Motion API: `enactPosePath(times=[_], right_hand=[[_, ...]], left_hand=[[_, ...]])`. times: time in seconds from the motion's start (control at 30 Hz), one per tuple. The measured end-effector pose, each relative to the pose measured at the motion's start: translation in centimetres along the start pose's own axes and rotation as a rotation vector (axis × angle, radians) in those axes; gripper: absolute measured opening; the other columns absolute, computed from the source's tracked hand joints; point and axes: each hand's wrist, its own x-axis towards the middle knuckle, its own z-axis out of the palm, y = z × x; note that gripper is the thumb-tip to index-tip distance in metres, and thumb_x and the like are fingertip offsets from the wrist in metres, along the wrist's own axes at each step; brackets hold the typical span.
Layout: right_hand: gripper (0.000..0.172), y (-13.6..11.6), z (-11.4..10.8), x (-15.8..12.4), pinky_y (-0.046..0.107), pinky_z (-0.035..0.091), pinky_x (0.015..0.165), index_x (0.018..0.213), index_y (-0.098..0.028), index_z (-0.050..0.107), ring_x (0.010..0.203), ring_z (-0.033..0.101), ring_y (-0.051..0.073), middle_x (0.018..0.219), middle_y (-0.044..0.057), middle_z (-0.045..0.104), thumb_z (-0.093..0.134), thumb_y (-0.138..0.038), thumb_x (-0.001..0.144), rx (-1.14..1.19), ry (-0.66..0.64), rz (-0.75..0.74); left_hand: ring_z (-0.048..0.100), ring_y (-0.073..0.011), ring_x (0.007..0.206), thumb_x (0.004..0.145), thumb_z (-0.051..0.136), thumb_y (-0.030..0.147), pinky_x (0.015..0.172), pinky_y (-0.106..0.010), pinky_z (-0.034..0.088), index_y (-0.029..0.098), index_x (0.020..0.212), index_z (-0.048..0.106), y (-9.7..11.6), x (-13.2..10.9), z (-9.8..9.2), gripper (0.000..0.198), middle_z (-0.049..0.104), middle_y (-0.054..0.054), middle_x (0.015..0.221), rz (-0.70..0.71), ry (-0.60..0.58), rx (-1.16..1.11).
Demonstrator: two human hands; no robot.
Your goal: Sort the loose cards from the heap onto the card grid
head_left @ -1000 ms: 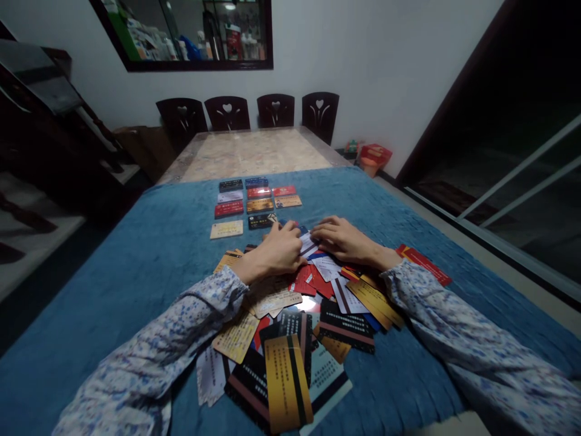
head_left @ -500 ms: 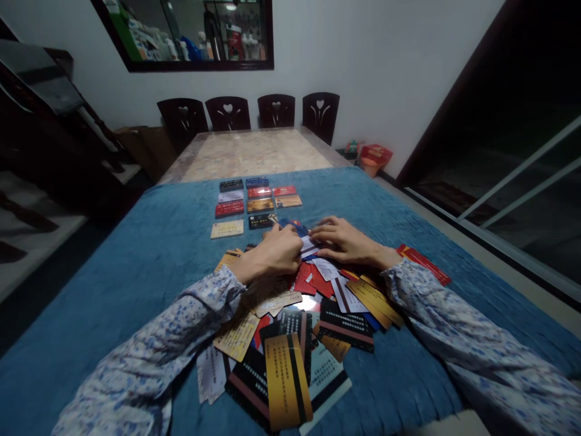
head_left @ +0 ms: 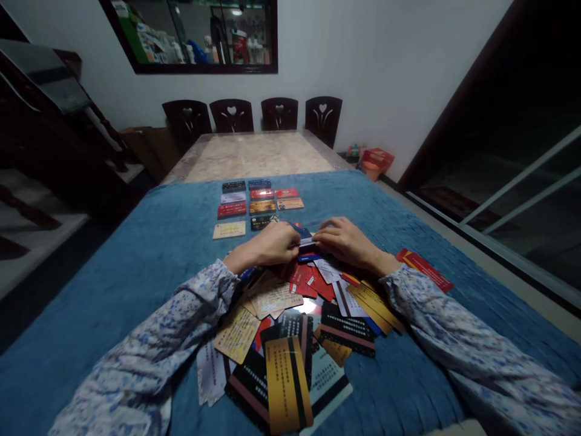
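My left hand (head_left: 272, 243) is closed, its fingertips pinching the left end of a white card (head_left: 307, 241) with a dark stripe. My right hand (head_left: 344, 242) curls over the far edge of the pile, its fingers on the card's right end. Whether one card or several lie between the fingers I cannot tell. Just under them shows the edge of a blue card (head_left: 309, 258). Below my hands spreads a loose heap of cards, with red cards (head_left: 305, 277), a gold card (head_left: 289, 384) and a black card (head_left: 348, 328) among them.
Beyond my hands stand short rows of cards, including a cream card (head_left: 229, 230) and a black card (head_left: 264, 221). Red cards (head_left: 425, 269) lie by my right forearm. A blue cloth (head_left: 172, 242) covers the near table; dark chairs (head_left: 279, 114) line its far end.
My left hand has drawn back slightly from the black card in the front row and now pinches the white card's end. My right hand stays nearly in place, and the view has shifted a little.
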Motion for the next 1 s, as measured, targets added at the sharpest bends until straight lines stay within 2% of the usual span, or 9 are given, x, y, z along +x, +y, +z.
enactPosePath(times=[0.23,0.43,0.67,0.8,1.0], right_hand=[[0.026,0.2,0.8,0.2,0.039,0.041,0.083,0.112,-0.02,0.072,0.093,0.059,0.024,0.095,0.01,0.077,0.049,-0.027,0.102,-0.084,0.093,0.04],[0.027,0.2,1.1,0.5,0.037,0.037,0.078,0.114,-0.019,0.072,0.088,0.056,0.024,0.09,0.01,0.075,0.048,-0.024,0.102,-0.098,0.14,0.111],[0.025,0.0,1.3,0.6,0.035,0.035,0.073,0.114,-0.018,0.07,0.084,0.054,0.023,0.087,0.008,0.073,0.047,-0.023,0.104,-0.123,0.228,0.075],[0.025,-0.3,1.2,0.6,0.036,0.034,0.072,0.113,-0.018,0.069,0.083,0.053,0.022,0.086,0.007,0.073,0.045,-0.022,0.105,-0.141,0.218,0.091],[0.025,-0.5,1.5,0.6,0.036,0.034,0.076,0.117,-0.018,0.067,0.088,0.052,0.024,0.094,0.009,0.072,0.047,-0.023,0.103,-0.174,0.144,0.122]], left_hand=[[0.069,-0.0195,0.079,0.085,0.054,0.01,0.072,-0.029,0.05,0.016,0.083,0.078,-1.1,0.2,0.0,0.025,0.077,-0.01,0.087,-0.029,0.081,0.066],[0.069,-0.0198,0.083,0.089,0.053,0.011,0.078,-0.033,0.052,0.017,0.09,0.078,-2.4,0.5,1.2,0.026,0.078,-0.01,0.091,-0.021,0.205,0.078],[0.069,-0.0211,0.084,0.086,0.055,0.009,0.078,-0.034,0.052,0.018,0.094,0.079,-2.6,0.6,1.2,0.027,0.078,-0.01,0.092,-0.004,0.245,0.093],[0.068,-0.0213,0.085,0.086,0.056,0.008,0.076,-0.032,0.051,0.019,0.097,0.079,-2.5,0.5,1.3,0.028,0.078,-0.009,0.091,-0.006,0.239,0.085],[0.067,-0.0232,0.092,0.088,0.056,0.006,0.079,-0.034,0.05,0.018,0.118,0.071,-2.2,0.4,1.5,0.035,0.076,-0.01,0.1,-0.048,0.224,0.105]])
